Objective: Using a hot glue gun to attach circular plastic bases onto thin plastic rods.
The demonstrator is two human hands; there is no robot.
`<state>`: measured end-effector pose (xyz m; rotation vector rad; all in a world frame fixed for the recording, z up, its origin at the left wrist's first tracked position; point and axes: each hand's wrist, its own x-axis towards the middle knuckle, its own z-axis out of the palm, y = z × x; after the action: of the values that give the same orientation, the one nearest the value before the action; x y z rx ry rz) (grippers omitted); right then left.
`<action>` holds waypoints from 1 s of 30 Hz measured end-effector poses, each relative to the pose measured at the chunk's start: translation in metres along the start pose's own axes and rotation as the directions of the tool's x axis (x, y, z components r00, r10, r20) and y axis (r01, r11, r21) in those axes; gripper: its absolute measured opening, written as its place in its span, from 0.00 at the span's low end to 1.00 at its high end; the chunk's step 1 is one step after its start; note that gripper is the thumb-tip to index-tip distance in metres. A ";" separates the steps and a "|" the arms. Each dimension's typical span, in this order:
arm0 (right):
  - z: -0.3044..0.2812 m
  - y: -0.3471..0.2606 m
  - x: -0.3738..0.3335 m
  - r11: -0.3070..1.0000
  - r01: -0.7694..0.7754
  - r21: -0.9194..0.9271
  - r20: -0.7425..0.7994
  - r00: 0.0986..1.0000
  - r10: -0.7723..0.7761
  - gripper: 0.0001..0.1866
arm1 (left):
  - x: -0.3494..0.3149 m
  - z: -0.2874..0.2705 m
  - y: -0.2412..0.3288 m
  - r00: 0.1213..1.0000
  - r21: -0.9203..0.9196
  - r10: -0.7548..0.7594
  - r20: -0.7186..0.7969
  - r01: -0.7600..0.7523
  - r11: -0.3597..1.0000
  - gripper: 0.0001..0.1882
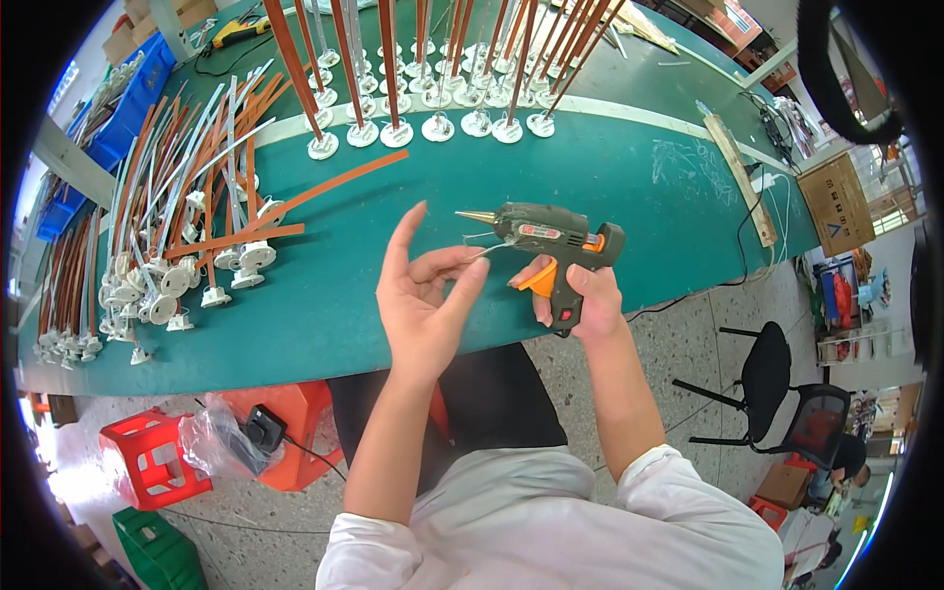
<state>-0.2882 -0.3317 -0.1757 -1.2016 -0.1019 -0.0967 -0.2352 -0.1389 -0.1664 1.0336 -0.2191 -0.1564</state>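
My right hand (590,300) is wrapped round the handle of a dark hot glue gun (541,218), its fingers by the orange trigger (543,278). The gun lies sideways in the air over the near part of the green table, with its metal nozzle to the left. Just below the nozzle, my left hand (423,295) pinches the thin bent wire stand (482,250) at the gun's front between thumb and fingertips. The left index finger sticks up, apart from the gun.
Several white round bases with upright brown and clear strips (396,132) stand at the back of the table (364,265). More strips with white fittings (258,254) lie piled at left. A wooden strip (739,179) and cord are at right. Stools (147,462) and a black chair (765,369) stand beyond the near edge.
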 end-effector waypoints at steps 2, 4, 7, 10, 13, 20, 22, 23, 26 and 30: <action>0.000 -0.001 -0.001 0.999 0.016 0.043 0.003 1.000 -0.016 0.30 | -0.001 0.000 -0.001 0.999 0.080 0.023 0.030 -0.025 0.997 0.35; 0.000 -0.003 0.000 0.995 0.047 0.083 -0.028 0.999 -0.045 0.27 | -0.001 -0.004 -0.003 0.996 0.107 0.059 0.064 -0.066 0.992 0.32; -0.001 -0.002 0.001 0.987 0.052 0.151 -0.021 0.999 -0.050 0.25 | 0.000 -0.002 -0.001 0.995 0.086 0.089 0.042 -0.092 0.992 0.27; 0.002 -0.004 0.000 0.995 0.041 0.088 -0.051 0.998 -0.036 0.24 | 0.001 -0.003 -0.003 0.993 0.043 0.119 0.010 -0.119 0.992 0.21; 0.005 -0.003 0.001 0.997 0.006 0.077 -0.060 0.998 -0.002 0.21 | 0.001 -0.004 -0.005 0.986 0.037 0.168 -0.011 -0.167 0.985 0.15; 0.025 -0.005 0.007 0.960 -0.078 -0.269 -0.128 0.991 0.044 0.15 | -0.003 -0.024 0.002 0.912 0.182 0.307 -0.271 -0.265 0.947 0.08; 0.035 -0.006 0.007 0.898 -0.117 -0.424 -0.138 0.988 0.063 0.14 | -0.002 -0.043 0.013 0.852 0.471 0.498 -0.161 -0.377 0.798 0.08; 0.039 -0.008 0.007 0.851 -0.130 -0.509 -0.137 0.988 0.069 0.12 | 0.001 -0.049 0.018 0.829 0.521 0.540 -0.148 -0.399 0.754 0.07; 0.037 0.000 0.005 0.788 0.011 -0.615 -0.058 0.997 -0.059 0.11 | 0.001 -0.072 0.038 0.792 0.765 0.611 -0.007 -0.388 0.513 0.07; 0.042 -0.003 0.006 0.782 -0.071 -0.619 -0.044 0.997 0.056 0.13 | -0.010 -0.091 0.058 0.850 0.816 0.527 0.026 -0.322 0.480 0.06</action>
<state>-0.2833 -0.2936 -0.1572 -1.8694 -0.0039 -0.0869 -0.2198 -0.0317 -0.1627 1.8632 -0.3461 0.6017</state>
